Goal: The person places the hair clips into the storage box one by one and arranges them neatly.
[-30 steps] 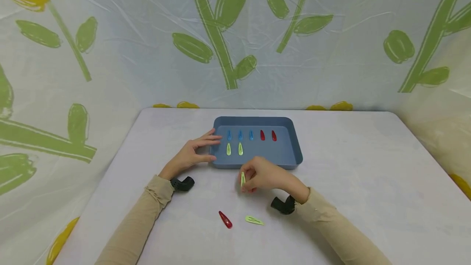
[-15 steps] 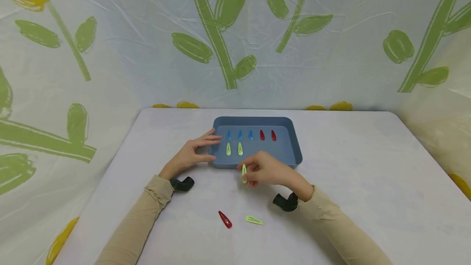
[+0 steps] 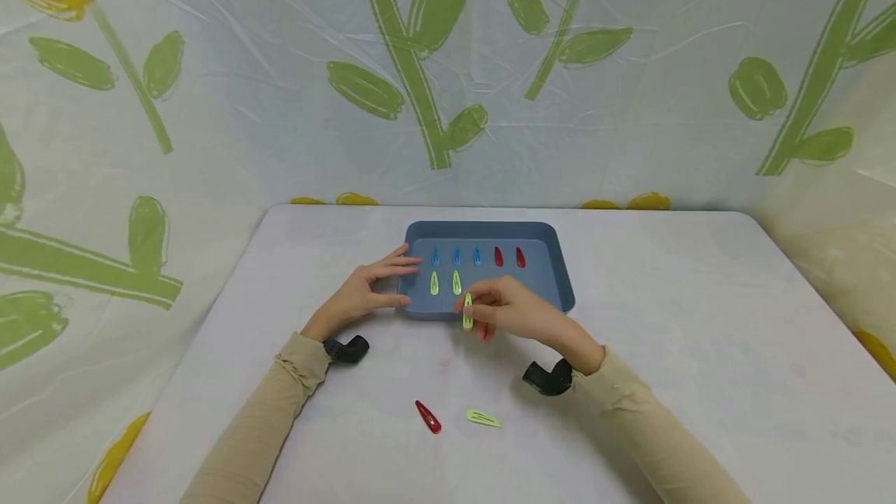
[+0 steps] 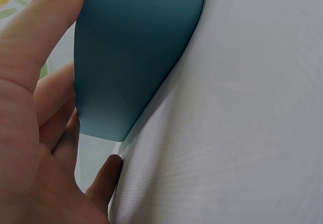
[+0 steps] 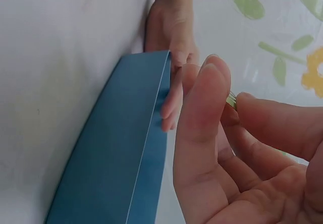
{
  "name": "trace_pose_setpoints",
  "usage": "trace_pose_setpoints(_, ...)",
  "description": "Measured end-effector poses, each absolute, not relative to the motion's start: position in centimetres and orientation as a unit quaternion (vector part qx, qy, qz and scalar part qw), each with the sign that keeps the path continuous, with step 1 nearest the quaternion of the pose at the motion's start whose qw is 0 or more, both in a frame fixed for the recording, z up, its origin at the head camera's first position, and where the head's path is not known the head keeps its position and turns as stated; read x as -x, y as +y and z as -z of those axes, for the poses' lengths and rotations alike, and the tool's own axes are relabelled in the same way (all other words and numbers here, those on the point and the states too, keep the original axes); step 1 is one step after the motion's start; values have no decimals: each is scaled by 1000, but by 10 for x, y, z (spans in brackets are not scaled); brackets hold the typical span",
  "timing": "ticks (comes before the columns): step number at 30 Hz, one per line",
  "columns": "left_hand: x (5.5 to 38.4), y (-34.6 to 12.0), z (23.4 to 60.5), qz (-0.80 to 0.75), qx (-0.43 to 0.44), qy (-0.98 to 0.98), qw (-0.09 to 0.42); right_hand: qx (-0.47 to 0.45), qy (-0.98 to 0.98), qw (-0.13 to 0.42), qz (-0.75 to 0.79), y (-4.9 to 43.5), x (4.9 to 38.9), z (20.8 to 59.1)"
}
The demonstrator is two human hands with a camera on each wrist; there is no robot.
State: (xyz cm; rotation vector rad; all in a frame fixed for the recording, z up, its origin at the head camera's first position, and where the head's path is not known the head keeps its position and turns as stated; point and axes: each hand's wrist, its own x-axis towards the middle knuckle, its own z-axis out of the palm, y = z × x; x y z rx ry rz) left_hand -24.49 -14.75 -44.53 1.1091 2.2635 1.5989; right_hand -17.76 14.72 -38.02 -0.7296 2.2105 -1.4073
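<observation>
Between the thumb and fingers of my right hand [image 3: 514, 309] a yellow-green snap hair clip [image 3: 467, 313] is pinched, upright above the front rim of a blue-grey tray [image 3: 553, 286]. Only a sliver of that clip shows in the right wrist view. My left hand [image 3: 364, 290] lies at the tray's left end, fingers extended over the rim and thumb against the front corner. Inside the tray, blue clips [image 3: 457, 257] and red clips [image 3: 498, 257] form a back row. Two yellow-green clips [image 3: 435, 283] stand in front of the blue ones.
Nearer the front of the white table [image 3: 665, 309] lie a red hair clip [image 3: 428, 417] and another yellow-green clip [image 3: 484, 418]. A flower-patterned sheet [image 3: 280, 99] hangs behind the table. Black wrist-camera mounts [image 3: 549, 377] stick out below both wrists.
My right hand has lifted the yellow-green clip off the table area and moved it forward to the tray's front rim. The left hand has stayed still.
</observation>
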Motion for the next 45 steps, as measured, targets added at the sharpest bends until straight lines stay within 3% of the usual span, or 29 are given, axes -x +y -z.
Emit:
trace_pose_setpoints(14, 246, -148, 445, -534, -373, 754, 80, 196, 808, 147, 536, 159, 194, 375)
trace_pose_setpoints(25, 261, -152, 470, -533, -374, 756, 72, 143, 798, 145, 567, 165, 214, 366)
trace_pose_setpoints(45, 263, -152, 473, -536, -381, 751, 64, 87, 813, 147, 556, 165, 246, 361)
